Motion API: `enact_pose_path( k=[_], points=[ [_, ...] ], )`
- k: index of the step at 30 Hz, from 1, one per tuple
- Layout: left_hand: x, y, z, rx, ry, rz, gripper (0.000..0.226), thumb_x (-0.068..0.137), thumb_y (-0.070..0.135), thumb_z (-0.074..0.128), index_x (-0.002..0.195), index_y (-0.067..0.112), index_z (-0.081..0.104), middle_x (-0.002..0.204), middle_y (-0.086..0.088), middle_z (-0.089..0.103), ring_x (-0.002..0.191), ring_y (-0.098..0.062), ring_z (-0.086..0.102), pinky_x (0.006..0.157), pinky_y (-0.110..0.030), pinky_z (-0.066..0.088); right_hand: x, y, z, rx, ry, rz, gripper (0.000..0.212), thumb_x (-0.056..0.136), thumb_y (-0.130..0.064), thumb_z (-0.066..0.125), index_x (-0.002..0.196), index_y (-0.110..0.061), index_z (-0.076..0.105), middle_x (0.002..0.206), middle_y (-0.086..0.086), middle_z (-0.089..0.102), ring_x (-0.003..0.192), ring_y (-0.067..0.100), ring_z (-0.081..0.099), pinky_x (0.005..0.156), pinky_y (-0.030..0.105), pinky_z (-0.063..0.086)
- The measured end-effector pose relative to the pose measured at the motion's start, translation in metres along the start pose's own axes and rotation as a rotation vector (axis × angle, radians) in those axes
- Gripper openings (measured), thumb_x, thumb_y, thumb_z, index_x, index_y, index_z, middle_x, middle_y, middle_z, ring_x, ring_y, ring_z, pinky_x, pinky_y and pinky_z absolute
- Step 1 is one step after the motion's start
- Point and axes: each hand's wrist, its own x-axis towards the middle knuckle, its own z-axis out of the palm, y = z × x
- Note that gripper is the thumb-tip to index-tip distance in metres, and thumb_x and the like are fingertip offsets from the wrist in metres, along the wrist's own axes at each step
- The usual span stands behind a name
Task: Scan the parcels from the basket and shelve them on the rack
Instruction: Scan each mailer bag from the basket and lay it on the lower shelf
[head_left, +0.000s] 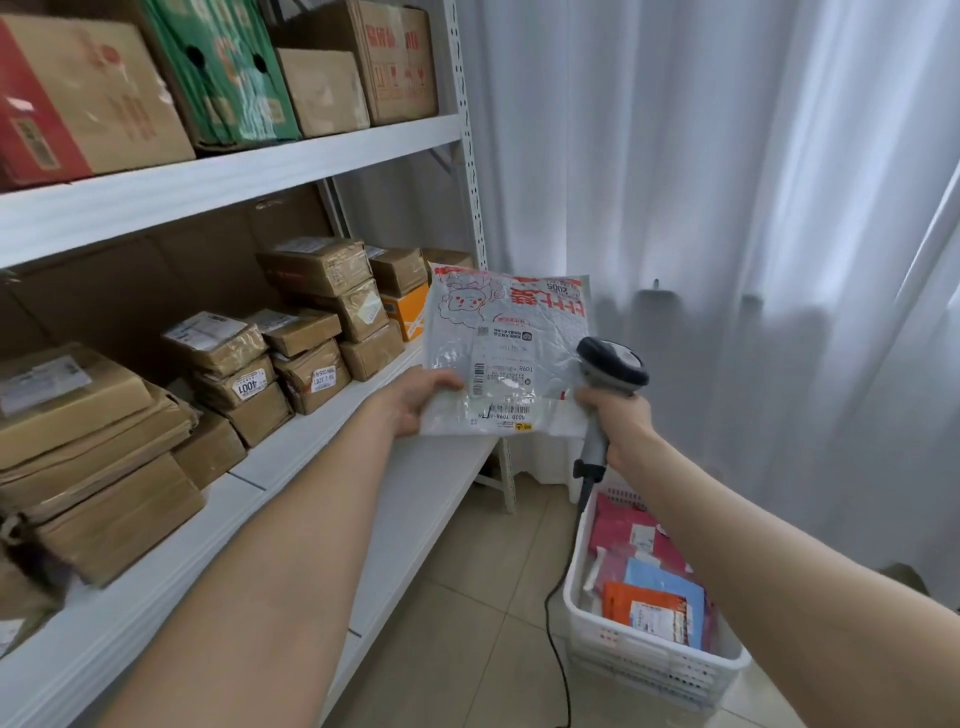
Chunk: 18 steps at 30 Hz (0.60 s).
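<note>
In the head view the person is holding a white plastic parcel (506, 338) up in front of the rack (405, 493), between both hands. The left hand (415, 402) is pinching the parcel's near left edge, thumb on top beside the printed label. The right hand (621, 428) is gripping the handle of the barcode scanner (618, 364), fingers curled round it. The scanner's head is sitting right against the parcel's right edge. I cannot tell whether a fingertip of that hand is also touching the bag.

The step in hand is looking like the scan. To do it well, the scanner should be drawn back and tilted until its window is facing the barcode strip along the parcel's near edge. The left hand should be pulling the film flat, since the plastic is glossy and wrinkling, with the thumb clear of the bars.

The parcel is hanging above the right end of the middle shelf, just right of the stacked brown boxes (311, 358), where bare shelf is showing — a short reach once scanned. The white basket (649, 670) is sitting on the floor under the right forearm, with more parcels (654, 597) lying in it.
</note>
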Motion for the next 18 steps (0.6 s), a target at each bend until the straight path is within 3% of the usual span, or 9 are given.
enact_pose_path(
  k=[4, 7, 9, 11, 14, 18],
  points=[
    [-0.001, 0.003, -0.012, -0.077, 0.13, 0.016, 0.02, 0.088, 0.02, 0.065, 0.105, 0.011, 0.062, 0.088, -0.011, 0.072, 0.076, -0.027, 0.069, 0.068, -0.042, 0.056, 0.004, 0.004, 0.013, -0.074, 0.042, -0.011, 0.028, 0.079, 0.0, 0.068, 0.106, 0.0, 0.06, 0.109, 0.021, 0.067, 0.102, 0.036, 0.066, 0.093, 0.051, 0.053],
    [-0.003, 0.002, -0.012, -0.077, 0.201, 0.039, 0.031, 0.087, 0.008, 0.065, 0.117, 0.006, 0.059, 0.11, -0.018, 0.067, 0.085, -0.031, 0.066, 0.071, -0.046, 0.053, 0.006, 0.008, 0.019, -0.109, 0.029, -0.005, 0.017, 0.08, 0.0, 0.067, 0.095, -0.005, 0.059, 0.106, 0.02, 0.067, 0.101, 0.036, 0.066, 0.093, 0.049, 0.053],
    [-0.005, 0.002, -0.011, -0.031, 0.281, 0.075, 0.037, 0.086, -0.001, 0.064, 0.122, 0.005, 0.056, 0.117, -0.02, 0.064, 0.092, -0.033, 0.064, 0.071, -0.048, 0.053, 0.009, 0.01, 0.019, -0.141, 0.02, -0.01, 0.022, 0.081, -0.001, 0.066, 0.102, -0.001, 0.061, 0.097, 0.018, 0.064, 0.093, 0.032, 0.065, 0.088, 0.04, 0.054],
    [-0.007, 0.002, -0.015, 0.019, 0.399, 0.12, 0.039, 0.084, -0.003, 0.064, 0.121, 0.005, 0.056, 0.116, -0.02, 0.064, 0.099, -0.036, 0.063, 0.081, -0.049, 0.052, 0.012, 0.01, 0.021, -0.17, -0.013, -0.013, 0.028, 0.081, -0.003, 0.066, 0.108, 0.001, 0.061, 0.094, 0.018, 0.061, 0.089, 0.03, 0.061, 0.086, 0.036, 0.051],
    [-0.012, 0.003, -0.028, 0.305, 0.52, 0.15, 0.035, 0.084, -0.001, 0.062, 0.119, 0.006, 0.059, 0.116, -0.017, 0.063, 0.102, -0.032, 0.06, 0.083, -0.037, 0.049, 0.016, 0.01, 0.024, -0.187, -0.047, 0.0, 0.027, 0.081, -0.007, 0.07, 0.107, -0.005, 0.059, 0.092, 0.014, 0.063, 0.092, 0.033, 0.06, 0.094, 0.049, 0.052],
    [-0.015, -0.004, -0.034, 0.814, 0.447, 0.049, 0.028, 0.085, 0.005, 0.058, 0.112, 0.005, 0.059, 0.11, -0.015, 0.06, 0.097, -0.027, 0.057, 0.075, -0.031, 0.044, 0.021, 0.02, 0.027, -0.215, -0.124, -0.009, 0.018, 0.081, -0.011, 0.071, 0.097, -0.008, 0.063, 0.086, 0.009, 0.064, 0.083, 0.027, 0.06, 0.083, 0.045, 0.053]
  ],
)
